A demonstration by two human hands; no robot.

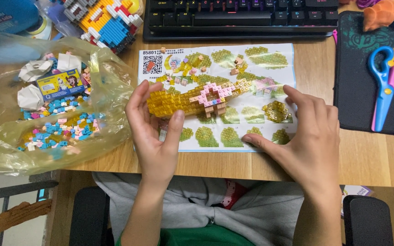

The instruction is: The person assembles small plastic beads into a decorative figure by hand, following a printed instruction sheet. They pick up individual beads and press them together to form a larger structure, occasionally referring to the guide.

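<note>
Steadying yellow brick model (185, 102) between my left hand (153, 132) thumb and fingers so it lies flat | right hand (308, 136) spread, empty, pressing instruction sheet (251, 132) | loose bricks bag (51, 123) left of my left hand

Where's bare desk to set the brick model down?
Bare wood shows along the front edge of the desk, below the black mat and right of the right hand. Narrow strip between instruction sheet and mat. Crowded left: plastic bag of bricks.
</note>
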